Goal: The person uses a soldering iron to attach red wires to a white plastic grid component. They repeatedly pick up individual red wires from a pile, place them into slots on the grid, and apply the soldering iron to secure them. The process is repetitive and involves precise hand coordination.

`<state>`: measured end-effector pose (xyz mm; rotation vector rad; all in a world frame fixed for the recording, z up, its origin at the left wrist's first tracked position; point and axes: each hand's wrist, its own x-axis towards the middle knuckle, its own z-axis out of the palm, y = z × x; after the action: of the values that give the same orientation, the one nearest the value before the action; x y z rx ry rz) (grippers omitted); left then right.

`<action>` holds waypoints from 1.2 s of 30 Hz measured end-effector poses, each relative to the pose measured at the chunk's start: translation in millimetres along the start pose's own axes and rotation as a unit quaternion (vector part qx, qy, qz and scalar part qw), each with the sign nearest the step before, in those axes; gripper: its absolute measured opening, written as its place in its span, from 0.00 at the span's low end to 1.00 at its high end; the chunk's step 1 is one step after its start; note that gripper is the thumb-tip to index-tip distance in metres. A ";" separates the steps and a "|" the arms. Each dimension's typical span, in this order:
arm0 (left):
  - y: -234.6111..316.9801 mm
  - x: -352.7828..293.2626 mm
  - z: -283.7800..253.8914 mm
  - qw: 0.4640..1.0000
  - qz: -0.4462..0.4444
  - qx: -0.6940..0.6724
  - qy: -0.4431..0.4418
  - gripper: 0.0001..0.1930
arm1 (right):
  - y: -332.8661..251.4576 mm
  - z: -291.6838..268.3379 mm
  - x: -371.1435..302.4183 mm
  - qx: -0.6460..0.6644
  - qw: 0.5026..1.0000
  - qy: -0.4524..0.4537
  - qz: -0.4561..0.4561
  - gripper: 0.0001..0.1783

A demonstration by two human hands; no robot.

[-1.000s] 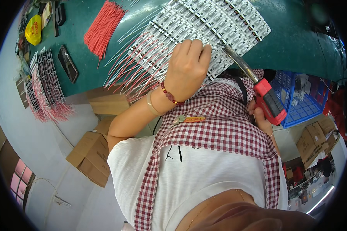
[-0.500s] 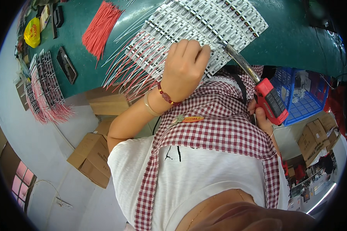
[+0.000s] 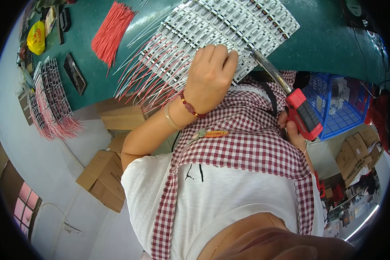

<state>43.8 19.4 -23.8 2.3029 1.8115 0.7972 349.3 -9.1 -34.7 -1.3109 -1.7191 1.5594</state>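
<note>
A panel of small grey-white circuit boards lies on the green bench. Red and white wires fan out from its left side. My left hand rests over the panel's near part, fingers curled down and closed; whatever they pinch is hidden beneath them. In my right hand, low beside the apron, is the red and black handle of a soldering iron. Its metal barrel slants up and left, and the tip is at the boards just right of my left fingers. Whether the tip touches a joint cannot be made out.
A bundle of red wires lies left of the panel. Farther left are a phone, wired boards and a yellow bag. Right of me stands a blue plastic crate. Cardboard boxes sit below the bench.
The panel sits very slightly farther left in the picture. My left hand and the soldering iron's handle have shifted only a little; both hands keep the same hold.
</note>
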 end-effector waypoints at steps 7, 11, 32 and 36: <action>-0.2 -0.7 0.4 1.000 -0.003 0.004 0.010 0.11 | -1.8 1.7 4.6 -0.062 0.998 -0.001 -0.027 0.16; -1.5 -1.8 -0.1 1.000 0.011 0.002 -0.011 0.13 | -10.1 2.3 8.4 -0.059 0.998 0.001 -0.036 0.16; 6.3 -1.2 0.9 1.000 0.006 0.010 0.013 0.13 | 4.3 -2.3 -2.2 -0.028 0.999 -0.009 -0.036 0.17; 6.2 -2.2 2.3 1.000 0.004 0.008 0.021 0.13 | 9.3 -2.9 -6.3 -0.076 0.995 0.003 -0.058 0.17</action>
<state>50.0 16.2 -24.1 2.3224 1.8331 0.8405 357.5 -14.1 -41.2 -1.2602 -1.9075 1.3808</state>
